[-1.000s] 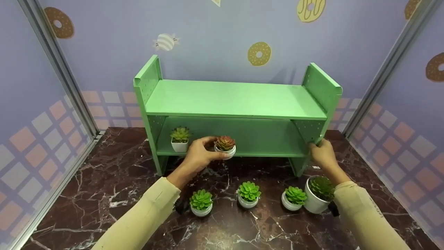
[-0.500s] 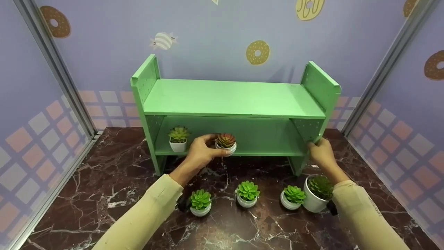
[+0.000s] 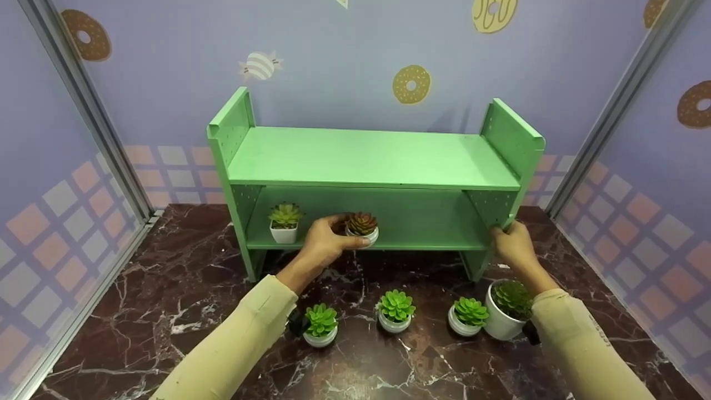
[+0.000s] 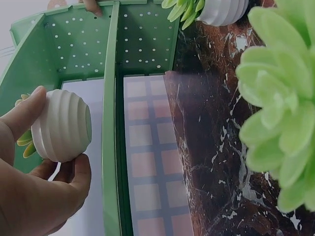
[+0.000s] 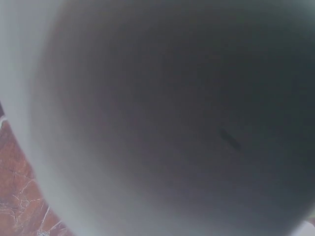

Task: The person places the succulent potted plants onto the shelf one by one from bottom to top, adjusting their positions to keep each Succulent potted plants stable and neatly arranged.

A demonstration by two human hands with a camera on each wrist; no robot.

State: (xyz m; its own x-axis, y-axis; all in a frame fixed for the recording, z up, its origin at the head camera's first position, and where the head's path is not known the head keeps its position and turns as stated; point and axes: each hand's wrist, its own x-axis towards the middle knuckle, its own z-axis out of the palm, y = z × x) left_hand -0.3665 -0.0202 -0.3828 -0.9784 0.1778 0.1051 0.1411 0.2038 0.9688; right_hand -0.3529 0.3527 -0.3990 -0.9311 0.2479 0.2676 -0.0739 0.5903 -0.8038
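My left hand (image 3: 324, 244) pinches a small reddish potted succulent (image 3: 362, 223) between thumb and fingers, at the front of the lower board of a green two-tier shelf (image 3: 372, 158). In the left wrist view its white ribbed pot (image 4: 61, 125) lies between the thumb above and the fingertips beneath. Left of that hand, a green succulent in a square white pot (image 3: 284, 232) stands on the lower board. My right hand (image 3: 514, 244) grips the front edge of the shelf's right side panel, some fingers hidden by it. A blurred pale rounded surface (image 5: 147, 123) fills most of the right wrist view.
On the dark marbled table (image 3: 166, 311) stand three small green succulents, at left (image 3: 320, 328), middle (image 3: 395, 311) and right (image 3: 467, 316). A larger white pot (image 3: 502, 325) with a dark green plant stands below my right wrist. Patterned walls (image 3: 333, 55) enclose the table.
The left hand has brought the reddish succulent slightly up and inward, closer to the lower board. The right hand keeps its place on the side panel. The head view has shifted slightly.
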